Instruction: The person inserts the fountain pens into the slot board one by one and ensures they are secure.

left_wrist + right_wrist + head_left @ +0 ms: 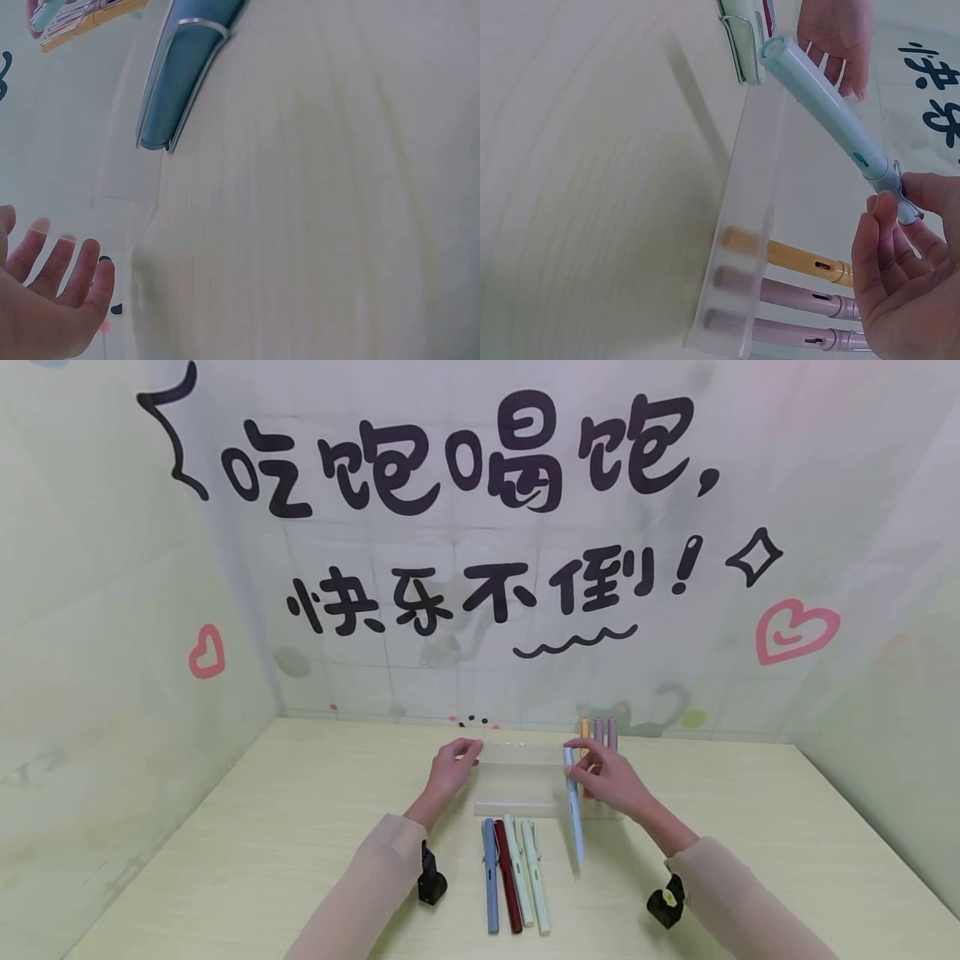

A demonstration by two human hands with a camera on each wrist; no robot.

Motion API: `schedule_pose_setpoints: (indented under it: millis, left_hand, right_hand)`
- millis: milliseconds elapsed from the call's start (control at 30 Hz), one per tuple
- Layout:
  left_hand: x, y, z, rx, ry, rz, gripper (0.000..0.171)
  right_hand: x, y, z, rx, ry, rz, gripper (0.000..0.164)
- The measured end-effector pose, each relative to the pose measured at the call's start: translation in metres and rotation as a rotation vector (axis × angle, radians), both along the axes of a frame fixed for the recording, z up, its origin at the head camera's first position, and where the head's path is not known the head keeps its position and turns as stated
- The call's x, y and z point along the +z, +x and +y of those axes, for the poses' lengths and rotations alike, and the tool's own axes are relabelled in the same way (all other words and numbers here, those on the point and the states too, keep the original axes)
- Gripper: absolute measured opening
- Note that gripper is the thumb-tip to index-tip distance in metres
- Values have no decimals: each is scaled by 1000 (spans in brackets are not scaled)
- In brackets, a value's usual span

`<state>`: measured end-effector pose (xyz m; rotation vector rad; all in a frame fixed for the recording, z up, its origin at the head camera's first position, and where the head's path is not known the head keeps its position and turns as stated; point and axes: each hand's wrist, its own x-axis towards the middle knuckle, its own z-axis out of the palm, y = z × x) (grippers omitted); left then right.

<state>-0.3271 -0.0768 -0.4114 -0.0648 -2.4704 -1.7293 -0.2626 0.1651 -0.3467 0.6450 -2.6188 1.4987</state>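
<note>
My right hand (611,777) pinches a light blue pen (829,112) near its clip end, with the barrel slanting down toward me at the clear holder's right part. Behind that hand, an orange pen (802,259) and two mauve pens (802,296) lie side by side in the clear plastic holder (517,809). My left hand (450,770) is at the holder's left end, fingertips at its edge and fingers fairly straight. In front of the holder lie a blue pen (491,877), a dark red pen (508,881) and two pale green pens (536,881).
A printed cloth wall (465,685) with large black characters stands behind the pale wooden table (300,843). More walls close in the left and right sides. Each wrist wears a small black camera (431,885).
</note>
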Motion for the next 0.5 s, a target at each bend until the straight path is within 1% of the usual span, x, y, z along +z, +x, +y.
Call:
schedule_pose_setpoints:
  millis: [67, 200, 300, 433, 500]
  left_hand:
    - [0, 1, 0, 0, 1, 1, 31]
    - [0, 1, 0, -2, 1, 9, 31]
    - [0, 1, 0, 0, -1, 7, 32]
    - [0, 1, 1, 4, -3, 3, 31]
    - [0, 0, 1, 4, -5, 5, 30]
  right_hand:
    - [-3, -5, 3, 1, -15, -1, 34]
    - [-13, -19, 9, 3, -37, -1, 37]
    - [-19, -27, 13, -8, -25, 10, 38]
    - [-15, -28, 14, -19, -10, 30, 37]
    - [-7, -24, 12, -20, -18, 37, 37]
